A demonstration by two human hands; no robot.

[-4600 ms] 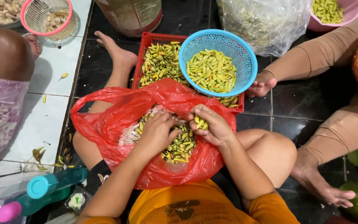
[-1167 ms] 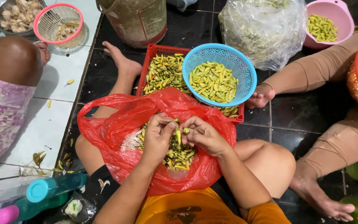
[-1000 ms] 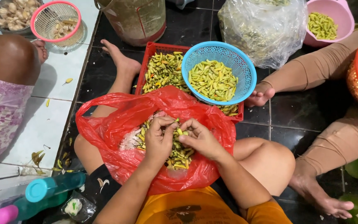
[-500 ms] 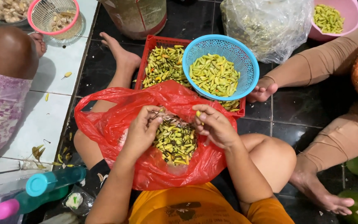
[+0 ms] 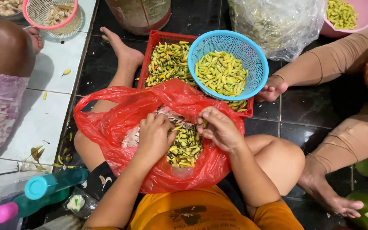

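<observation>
Fingers (image 5: 204, 123) of the right hand (image 5: 220, 130) are pinched together on one small green chili (image 5: 204, 124), held just above the red plastic bag (image 5: 107, 123) in the lap; the left hand (image 5: 154, 136) lies palm down in the bag, fingers curled into the heap of chilies (image 5: 186, 147), though whether they grip any I cannot tell; this looks like sorting or stemming, one pod at a time; the blue basket (image 5: 252, 55) of cleaned pods sits just beyond, on the red crate (image 5: 154, 40), so a short, careful reach forward seems called for.
</observation>
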